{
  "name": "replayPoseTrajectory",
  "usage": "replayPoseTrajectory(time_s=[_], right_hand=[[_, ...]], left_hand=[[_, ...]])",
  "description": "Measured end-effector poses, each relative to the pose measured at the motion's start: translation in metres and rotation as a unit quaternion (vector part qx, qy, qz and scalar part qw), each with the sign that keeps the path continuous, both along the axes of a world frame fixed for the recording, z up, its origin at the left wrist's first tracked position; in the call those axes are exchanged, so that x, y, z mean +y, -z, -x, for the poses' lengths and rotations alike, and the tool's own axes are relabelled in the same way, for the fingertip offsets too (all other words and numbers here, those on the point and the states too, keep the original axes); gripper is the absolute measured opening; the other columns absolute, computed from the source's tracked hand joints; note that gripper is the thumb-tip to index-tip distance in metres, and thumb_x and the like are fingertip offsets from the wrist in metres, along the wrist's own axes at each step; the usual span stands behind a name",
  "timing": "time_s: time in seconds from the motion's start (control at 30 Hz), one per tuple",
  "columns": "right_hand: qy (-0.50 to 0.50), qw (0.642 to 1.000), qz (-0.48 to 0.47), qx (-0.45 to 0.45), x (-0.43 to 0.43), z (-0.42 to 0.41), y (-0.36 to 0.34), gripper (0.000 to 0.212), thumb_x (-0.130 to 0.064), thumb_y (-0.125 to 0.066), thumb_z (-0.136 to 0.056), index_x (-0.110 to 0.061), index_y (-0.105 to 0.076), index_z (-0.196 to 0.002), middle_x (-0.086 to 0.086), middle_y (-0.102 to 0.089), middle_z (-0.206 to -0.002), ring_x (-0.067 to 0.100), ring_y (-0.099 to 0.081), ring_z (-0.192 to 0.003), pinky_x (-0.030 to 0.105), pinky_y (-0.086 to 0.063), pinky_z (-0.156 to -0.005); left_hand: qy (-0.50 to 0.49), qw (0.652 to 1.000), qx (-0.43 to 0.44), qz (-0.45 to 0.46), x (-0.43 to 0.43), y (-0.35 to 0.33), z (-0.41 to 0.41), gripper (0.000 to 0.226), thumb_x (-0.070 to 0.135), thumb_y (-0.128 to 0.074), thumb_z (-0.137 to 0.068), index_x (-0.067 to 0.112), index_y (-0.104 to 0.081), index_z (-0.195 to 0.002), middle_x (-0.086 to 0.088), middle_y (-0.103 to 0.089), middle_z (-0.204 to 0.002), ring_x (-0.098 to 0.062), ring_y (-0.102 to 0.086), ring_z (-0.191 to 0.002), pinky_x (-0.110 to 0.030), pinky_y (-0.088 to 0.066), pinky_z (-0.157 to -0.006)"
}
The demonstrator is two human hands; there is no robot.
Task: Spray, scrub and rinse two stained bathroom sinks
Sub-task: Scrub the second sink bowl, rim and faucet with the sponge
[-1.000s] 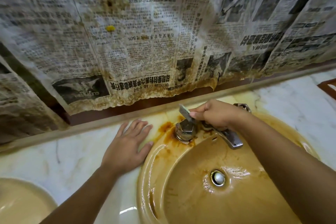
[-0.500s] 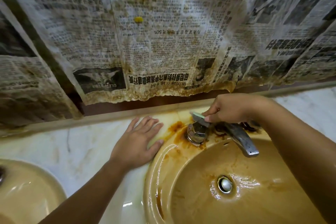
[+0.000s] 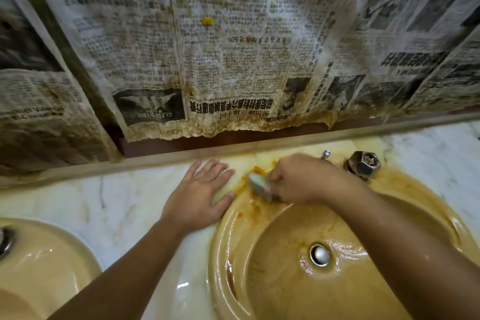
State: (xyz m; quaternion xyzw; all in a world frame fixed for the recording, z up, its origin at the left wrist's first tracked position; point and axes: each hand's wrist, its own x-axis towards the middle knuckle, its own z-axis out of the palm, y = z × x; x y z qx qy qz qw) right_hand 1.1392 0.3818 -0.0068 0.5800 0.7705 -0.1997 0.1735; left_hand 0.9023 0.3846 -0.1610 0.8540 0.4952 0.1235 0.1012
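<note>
- Step in hand: scrubbing of the right sink point(image 3: 220, 247), at the back-left part of its rim where it meets the countertop point(image 3: 117, 197).
- The right hand point(image 3: 298, 179) has its fingers curled round a pale green sponge point(image 3: 257, 186). The sponge is pressed to the rim beside a rust-orange stain point(image 3: 255, 170).
- The left hand point(image 3: 200, 195) holds nothing. It lies flat, fingers spread, on the countertop just beside the sink's left edge, judged to be bracing.
- Right sink, condition: the bowl is wet and glossy, with water pooled round the drain point(image 3: 319, 254). Brown film covers the bowl, and a dark streak runs along the front-left inner edge. Brown staining also surrounds the tap fitting point(image 3: 363, 163) at the back-right of the rim. Judged partly scrubbed at most, with a full rinse outstanding.
- The left sink point(image 3: 59, 249) shows only in part at the countertop's front-left corner. It looks beige and shiny. Whether it has been treated cannot be told.
- No spray bottle is in view.
- Stained newspaper point(image 3: 233, 60) hangs along the back edge.
- Assessment: early to middle stage. Left to do are scrubbing and rinsing here, and possibly the left sink.
</note>
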Motion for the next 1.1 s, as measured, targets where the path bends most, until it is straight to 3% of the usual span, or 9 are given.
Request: replayPoseTrajectory(time_s=[0.1, 0.2, 0.37, 0.53, 0.67, 0.73, 0.83, 0.97, 1.1], right_hand=[[0.038, 0.997, -0.060, 0.018, -0.053, -0.013, 0.027, 0.040, -0.052, -0.046, -0.103, -0.043, -0.056, -0.142, 0.001, -0.070, -0.109, 0.024, -0.064, -0.098, 0.036, -0.054, -0.079], [0.090, 0.977, -0.185, 0.055, -0.095, -0.028, 0.060, 0.046, -0.053, -0.039, -0.106, -0.051, -0.039, -0.151, -0.001, -0.071, -0.091, 0.019, -0.066, -0.081, 0.036, -0.050, -0.064], [0.164, 0.926, -0.319, 0.118, -0.124, -0.022, 0.099, 0.042, -0.047, -0.048, -0.104, -0.043, -0.053, -0.146, -0.006, -0.051, -0.062, 0.016, -0.051, -0.045, 0.027, -0.034, -0.040], [0.303, 0.844, -0.357, 0.262, -0.126, -0.015, 0.101, 0.046, -0.042, -0.054, -0.101, -0.038, -0.054, -0.146, -0.009, -0.053, -0.062, 0.007, -0.046, -0.050, 0.028, -0.040, -0.043], [0.412, 0.789, -0.298, 0.346, -0.130, -0.004, 0.105, 0.039, -0.036, -0.058, -0.103, -0.040, -0.055, -0.142, -0.008, -0.064, -0.058, 0.008, -0.046, -0.046, 0.029, -0.036, -0.045], [0.426, 0.802, -0.276, 0.313, -0.126, -0.007, 0.105, 0.038, -0.038, -0.056, -0.104, -0.038, -0.057, -0.142, -0.008, -0.076, -0.077, 0.007, -0.058, -0.055, 0.033, -0.047, -0.051], [0.408, 0.854, -0.228, 0.227, -0.103, -0.019, 0.094, 0.041, -0.038, -0.050, -0.106, -0.032, -0.055, -0.146, 0.000, -0.078, -0.106, 0.021, -0.069, -0.081, 0.036, -0.054, -0.064], [0.326, 0.932, -0.124, 0.096, -0.097, -0.023, 0.065, 0.037, -0.039, -0.042, -0.108, -0.029, -0.057, -0.140, 0.000, -0.062, -0.086, 0.024, -0.058, -0.082, 0.036, -0.050, -0.067], [0.234, 0.968, -0.058, 0.063, -0.101, 0.002, 0.046, 0.034, -0.041, -0.041, -0.108, -0.029, -0.060, -0.134, 0.000, -0.053, -0.087, 0.024, -0.055, -0.086, 0.034, -0.044, -0.069]], left_hand=[[-0.001, 1.000, -0.011, 0.000, 0.000, 0.001, 0.000, 0.062, 0.063, -0.030, -0.102, 0.035, -0.040, -0.156, 0.011, -0.041, -0.160, -0.008, -0.019, -0.155, -0.041, -0.006, -0.128], [-0.003, 1.000, -0.011, 0.004, 0.000, 0.000, -0.001, 0.063, 0.064, -0.029, -0.102, 0.035, -0.039, -0.157, 0.011, -0.039, -0.162, -0.008, -0.018, -0.155, -0.040, -0.006, -0.128], [-0.002, 1.000, -0.004, 0.006, 0.000, 0.000, -0.001, 0.062, 0.064, -0.028, -0.103, 0.035, -0.038, -0.157, 0.012, -0.038, -0.162, -0.007, -0.017, -0.155, -0.042, -0.008, -0.128], [0.000, 1.000, 0.004, -0.002, -0.001, 0.000, -0.001, 0.062, 0.063, -0.027, -0.103, 0.035, -0.039, -0.156, 0.011, -0.039, -0.161, -0.007, -0.019, -0.155, -0.041, -0.007, -0.128], [0.001, 1.000, 0.009, -0.002, -0.002, -0.002, -0.002, 0.063, 0.063, -0.025, -0.102, 0.034, -0.039, -0.157, 0.010, -0.039, -0.162, -0.008, -0.019, -0.155, -0.039, -0.006, -0.128], [0.001, 1.000, 0.009, -0.004, -0.002, -0.003, -0.003, 0.063, 0.063, -0.025, -0.103, 0.034, -0.039, -0.157, 0.010, -0.039, -0.162, -0.009, -0.020, -0.155, -0.039, -0.006, -0.128], [-0.002, 1.000, 0.011, -0.006, -0.002, -0.002, -0.003, 0.062, 0.062, -0.025, -0.104, 0.035, -0.038, -0.157, 0.011, -0.038, -0.162, -0.008, -0.019, -0.155, -0.038, -0.005, -0.128], [0.000, 1.000, 0.021, -0.007, -0.002, -0.002, -0.004, 0.061, 0.060, -0.026, -0.104, 0.033, -0.038, -0.158, 0.009, -0.038, -0.162, -0.010, -0.020, -0.155, -0.040, -0.007, -0.128], [0.003, 0.999, 0.029, -0.013, -0.002, -0.004, -0.005, 0.059, 0.059, -0.027, -0.105, 0.032, -0.039, -0.157, 0.008, -0.040, -0.161, -0.012, -0.022, -0.154, -0.042, -0.010, -0.128]])
